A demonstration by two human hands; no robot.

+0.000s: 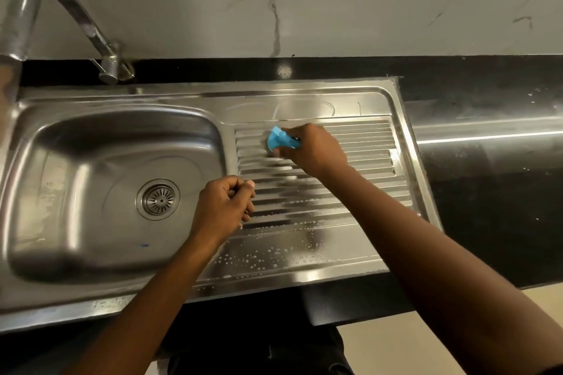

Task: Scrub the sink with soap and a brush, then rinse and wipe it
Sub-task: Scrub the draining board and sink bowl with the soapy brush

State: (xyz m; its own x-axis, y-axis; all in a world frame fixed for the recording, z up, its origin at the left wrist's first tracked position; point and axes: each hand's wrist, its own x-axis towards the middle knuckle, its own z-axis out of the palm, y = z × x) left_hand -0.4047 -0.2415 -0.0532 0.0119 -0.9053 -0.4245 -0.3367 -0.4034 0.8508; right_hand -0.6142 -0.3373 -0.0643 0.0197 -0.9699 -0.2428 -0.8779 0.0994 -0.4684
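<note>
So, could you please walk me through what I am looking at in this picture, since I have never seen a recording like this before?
There is no machine here: a person wears one wide-angle camera on the head, looking forward and down, so the two bare arms reach in from the bottom edge. Below them is a steel sink set in a dark counter, with a curved tap at the back left and a round drain in the bowl. To the right of the bowl is the ribbed draining board, with soapy droplets near its front edge. The right hand grips a blue brush and presses it on the ribs. The left hand is curled into a loose fist near the bowl's right edge and seems to hold nothing.
</note>
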